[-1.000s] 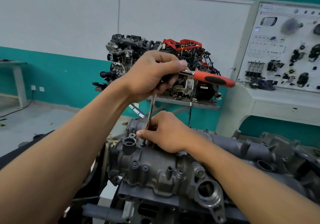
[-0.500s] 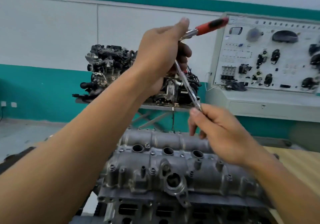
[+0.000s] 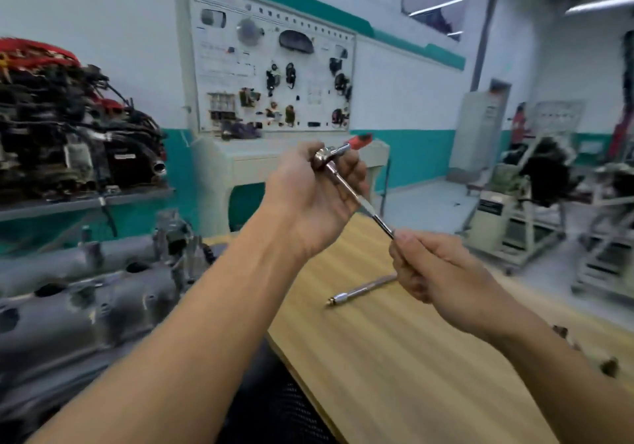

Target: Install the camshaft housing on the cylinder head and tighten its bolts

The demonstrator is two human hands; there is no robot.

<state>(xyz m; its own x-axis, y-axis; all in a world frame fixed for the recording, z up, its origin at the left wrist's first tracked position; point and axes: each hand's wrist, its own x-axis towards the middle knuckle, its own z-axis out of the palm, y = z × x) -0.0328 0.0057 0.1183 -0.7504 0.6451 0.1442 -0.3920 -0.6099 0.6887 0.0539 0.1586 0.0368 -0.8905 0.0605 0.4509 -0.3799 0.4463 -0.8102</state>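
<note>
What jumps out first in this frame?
The ratchet with long extension, mid-frame: left hand grips its head, right hand grips the lower end. A second extension bar lies on the wooden table beneath; the grey camshaft housing sits lower left.

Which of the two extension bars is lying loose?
The extension bar lying flat on the wooden table; the other bar is fitted to the red-handled ratchet, raised above it.

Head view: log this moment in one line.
left hand grips ratchet | right hand pinches extension | bar lies on table | housing untouched
</note>
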